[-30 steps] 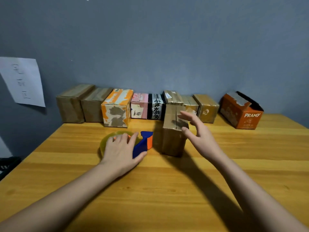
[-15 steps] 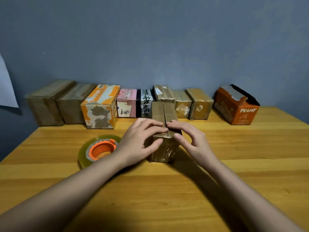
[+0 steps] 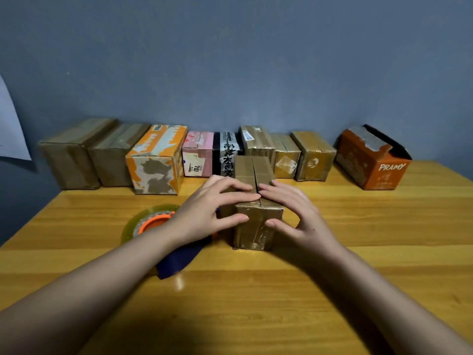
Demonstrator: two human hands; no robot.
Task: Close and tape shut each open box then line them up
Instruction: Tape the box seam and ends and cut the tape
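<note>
Item: brown cardboard box (image 3: 256, 201), standing on the wooden desk (image 3: 281, 290) near its middle, just in front of the back row. Long axis runs away from the person toward the wall; one short end faces the camera. Top flaps down, their seam running lengthwise along the centre.

Left hand (image 3: 207, 208): fingers laid across the left flap, reaching the seam, thumb pressed against the near end face (curled round the box's front corner, holding it). Right hand (image 3: 294, 211): the same on the right flap, thumb on the near face.

Back row (image 3: 158, 160): eight closed boxes side by side along the grey wall (image 3: 230, 60), long axes also pointing to the wall. Orange open box (image 3: 371, 160), marked PRAMY, stands apart at the right end, turned at an angle.

Tape roll (image 3: 146, 221) with orange core lies flat left of the held box, partly under the left forearm; a dark blue piece (image 3: 176, 262) shows beneath the wrist.

Open room: bare desk to the right of the box and across the near half; left edge of the desk close beyond the tape.
</note>
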